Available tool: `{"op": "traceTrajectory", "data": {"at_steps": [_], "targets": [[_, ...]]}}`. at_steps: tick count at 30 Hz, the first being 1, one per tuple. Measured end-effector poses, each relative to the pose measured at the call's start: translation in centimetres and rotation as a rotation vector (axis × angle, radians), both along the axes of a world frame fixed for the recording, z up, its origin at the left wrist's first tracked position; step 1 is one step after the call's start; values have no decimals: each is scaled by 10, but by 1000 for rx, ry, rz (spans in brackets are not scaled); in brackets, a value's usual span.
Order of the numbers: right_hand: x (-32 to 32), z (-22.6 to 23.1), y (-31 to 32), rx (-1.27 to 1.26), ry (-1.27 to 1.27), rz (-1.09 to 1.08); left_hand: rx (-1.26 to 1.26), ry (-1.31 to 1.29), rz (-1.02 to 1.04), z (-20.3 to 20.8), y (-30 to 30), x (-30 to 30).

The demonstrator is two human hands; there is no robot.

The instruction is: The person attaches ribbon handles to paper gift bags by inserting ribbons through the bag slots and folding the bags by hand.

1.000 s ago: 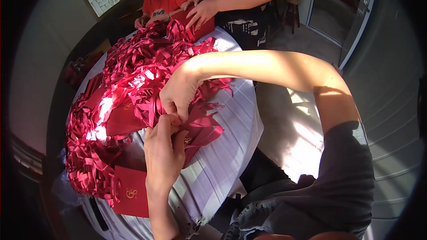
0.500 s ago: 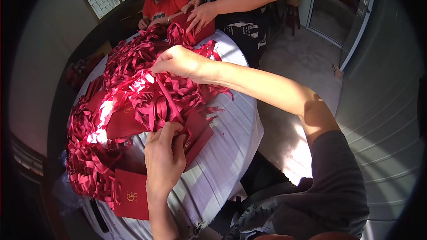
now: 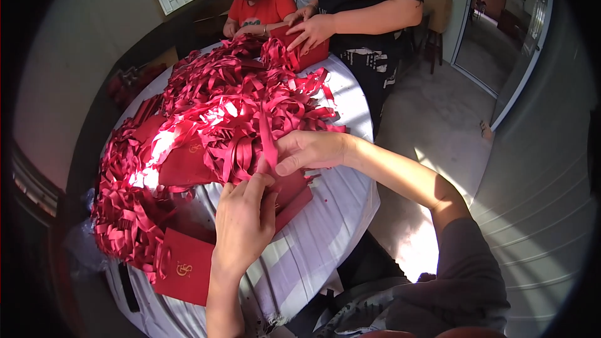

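While our left hand (image 3: 244, 219) pinches the top of a red paper gift bag (image 3: 292, 195) over the cloth-covered worktop (image 3: 316, 238), our right hand (image 3: 289, 154), half open, meets an upright red ribbon (image 3: 267, 134).

The ribbons (image 3: 213, 78) look like satin cloth, smooth and rather glossy where the sun falls. The red bags (image 3: 199, 251) seem to be stiff paper, smooth and matt, with metallic-looking gold marks (image 3: 183, 268). The tabletop (image 3: 328, 206) has a wrinkled, cloth-like cover (image 3: 288, 269), frayed at its edge. The grey sleeve (image 3: 469, 260) is matt cloth.
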State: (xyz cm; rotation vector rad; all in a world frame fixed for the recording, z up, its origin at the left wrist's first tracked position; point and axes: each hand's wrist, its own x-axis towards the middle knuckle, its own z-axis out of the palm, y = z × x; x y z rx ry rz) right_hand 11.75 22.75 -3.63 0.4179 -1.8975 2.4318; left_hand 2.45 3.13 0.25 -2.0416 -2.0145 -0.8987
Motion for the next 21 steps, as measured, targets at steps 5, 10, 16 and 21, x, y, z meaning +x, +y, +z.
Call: {"op": "traceTrajectory", "data": {"at_steps": [5, 10, 16, 21], "targets": [[3, 9, -1, 177, -50, -128, 4, -99, -20, 2, 0, 0], [4, 5, 19, 259, -26, -32, 26, -57, -34, -1, 0, -1], [0, 21, 27, 296, -8, 118, 10, -62, -40, 0, -2, 0], [-6, 26, 26, 350, 67, 98, 13, -69, -49, -1, -2, 0]]}}
